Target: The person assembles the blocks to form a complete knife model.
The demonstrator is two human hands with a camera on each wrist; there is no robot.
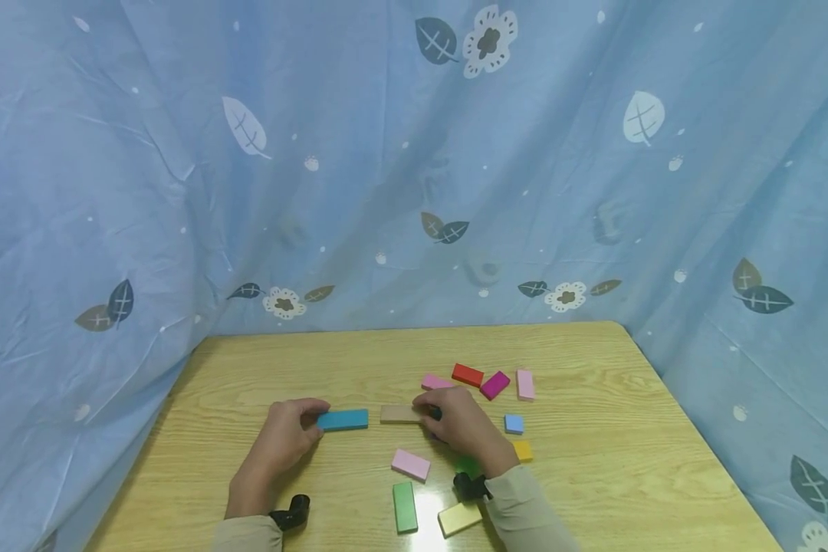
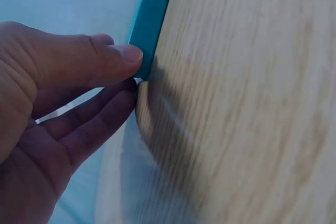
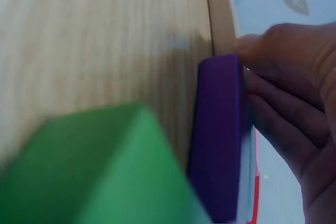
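My left hand pinches the left end of a long blue block, thumb on the near side. In the left wrist view the same blue block lies along the wood surface. To its right, across a small gap, is a tan block. The fingers of my right hand pinch that block's right end, partly covering it. The right wrist view has the tan block at the thumb tip and a purple block close beside the fingers; the hand mostly hides the purple one from the head camera.
Behind the right hand lie pink, red, magenta and pale pink blocks. A small blue block and a yellow one are rightward. Nearer are pink, green and cream blocks. A curtain surrounds the table.
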